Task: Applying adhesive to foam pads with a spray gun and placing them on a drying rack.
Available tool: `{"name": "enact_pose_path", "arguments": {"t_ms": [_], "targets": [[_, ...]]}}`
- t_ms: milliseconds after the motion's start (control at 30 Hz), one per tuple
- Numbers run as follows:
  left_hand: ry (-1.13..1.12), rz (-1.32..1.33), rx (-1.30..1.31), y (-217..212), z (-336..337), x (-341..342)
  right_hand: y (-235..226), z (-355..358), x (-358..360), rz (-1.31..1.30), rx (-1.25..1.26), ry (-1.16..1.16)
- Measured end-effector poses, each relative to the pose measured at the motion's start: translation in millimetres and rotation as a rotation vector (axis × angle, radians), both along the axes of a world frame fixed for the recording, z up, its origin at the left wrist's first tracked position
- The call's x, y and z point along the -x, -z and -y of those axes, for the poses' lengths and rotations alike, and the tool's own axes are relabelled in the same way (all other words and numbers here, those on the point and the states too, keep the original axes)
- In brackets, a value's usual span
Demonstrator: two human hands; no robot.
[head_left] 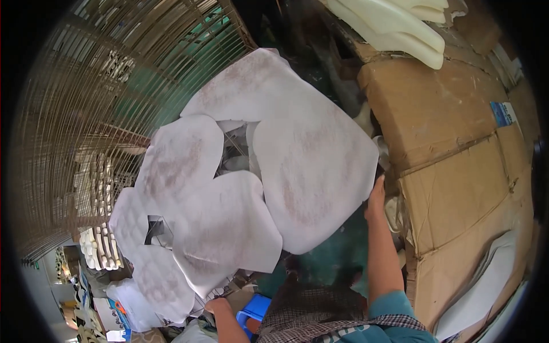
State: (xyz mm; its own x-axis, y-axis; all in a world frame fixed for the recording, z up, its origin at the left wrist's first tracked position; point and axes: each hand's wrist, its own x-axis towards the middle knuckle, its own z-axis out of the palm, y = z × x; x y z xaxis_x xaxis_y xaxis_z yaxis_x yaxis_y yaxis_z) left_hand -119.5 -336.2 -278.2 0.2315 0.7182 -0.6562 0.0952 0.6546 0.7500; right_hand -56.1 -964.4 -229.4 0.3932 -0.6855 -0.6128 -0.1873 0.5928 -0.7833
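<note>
Large white sheet pieces (311,171) with rounded, cut-out edges and brownish smudges spread out in front of me, overlapping each other. Whether they are one sheet or several I cannot tell. At their right corner, my right hand (376,197) grips the edge, its fingers partly hidden behind the material. My left hand (217,306) is closed at the lower edge of the sheets, with most of its fingers out of sight. Gaps between the rounded lobes let darker things below show through.
A rack of thin metal rods (74,131) rises at the left, with cream-coloured pieces (100,247) stacked by it. Brown cardboard (440,114) lines the right, bearing pale yellow moulded pieces (394,28) and curved white pieces (480,286). A blue plastic bin (254,307) sits near my left forearm.
</note>
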Motion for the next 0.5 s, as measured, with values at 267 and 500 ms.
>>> {"name": "enact_pose_path", "arguments": {"t_ms": [267, 500], "targets": [[-0.008, 0.156, 0.001, -21.4, 20.2, -0.7, 6.9, 10.5, -20.3, 0.062, 0.074, -0.236], [-0.226, 0.304, 0.236, -73.2, 72.2, -5.5, -93.2, -150.8, 11.9, 0.191, 1.043, -0.633]]}}
